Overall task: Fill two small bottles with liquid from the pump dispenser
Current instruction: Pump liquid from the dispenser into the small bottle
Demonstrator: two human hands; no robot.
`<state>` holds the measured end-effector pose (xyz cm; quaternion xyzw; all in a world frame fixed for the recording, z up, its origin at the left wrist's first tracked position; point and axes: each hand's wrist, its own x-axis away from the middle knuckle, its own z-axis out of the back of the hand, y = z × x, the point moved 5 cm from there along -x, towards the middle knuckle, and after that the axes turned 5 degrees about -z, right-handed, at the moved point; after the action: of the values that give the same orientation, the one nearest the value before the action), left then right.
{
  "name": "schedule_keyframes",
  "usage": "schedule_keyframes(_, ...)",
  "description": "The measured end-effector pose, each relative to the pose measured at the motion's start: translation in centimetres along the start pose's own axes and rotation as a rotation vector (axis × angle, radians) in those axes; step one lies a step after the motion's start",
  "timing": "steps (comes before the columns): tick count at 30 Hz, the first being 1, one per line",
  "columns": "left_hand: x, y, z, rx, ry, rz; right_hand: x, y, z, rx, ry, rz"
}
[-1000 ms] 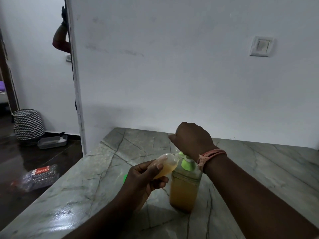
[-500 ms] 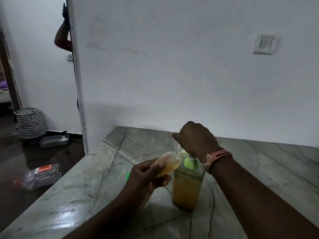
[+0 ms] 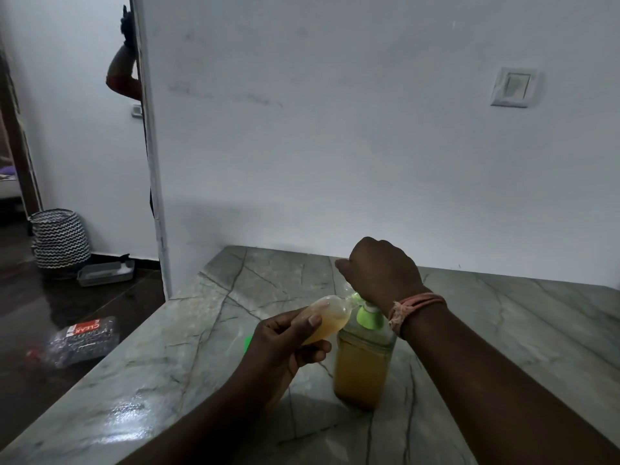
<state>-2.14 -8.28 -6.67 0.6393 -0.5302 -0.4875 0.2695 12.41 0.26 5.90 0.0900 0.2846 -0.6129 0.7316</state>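
Observation:
A clear pump dispenser (image 3: pixel 362 367) full of amber liquid, with a green pump collar, stands on the marble counter (image 3: pixel 188 357). My right hand (image 3: pixel 380 268) rests closed over the pump head, hiding it. My left hand (image 3: pixel 280 347) holds a small clear bottle (image 3: pixel 330 317) tilted, its mouth up against the pump's spout. The bottle is roughly half full of the amber liquid. A bit of green (image 3: pixel 248 342) shows behind my left hand; I cannot tell what it is. No second small bottle is visible.
A white wall with a light switch (image 3: pixel 511 87) rises just behind the counter. To the left the floor holds a zigzag basket (image 3: pixel 60 238), a grey tray (image 3: pixel 105 271) and a plastic pack (image 3: pixel 82 340). Another person's arm (image 3: pixel 124 72) shows at the wall's corner.
My right hand has risen slightly over the pump, and more of the green collar shows. The left hand keeps the bottle at the spout. The view shifted a little.

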Motion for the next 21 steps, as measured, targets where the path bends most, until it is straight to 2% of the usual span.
schedule_keyframes(8,0.4,0.2,-0.3,-0.011,-0.006,-0.003,0.1,-0.9,0.7,0.078,-0.063,0.086)
schedule_keyframes(11,0.4,0.3,-0.3,-0.015,-0.003,-0.006,0.0,-1.5,0.8,0.112,-0.033,0.154)
schedule_keyframes(14,0.1,0.3,-0.2,-0.013,0.009,-0.001,0.3,-1.2,0.5,0.038,0.037,0.129)
schedule_keyframes(21,0.4,0.3,-0.3,-0.009,0.028,0.007,0.4,-0.6,0.6,0.029,0.015,0.08)
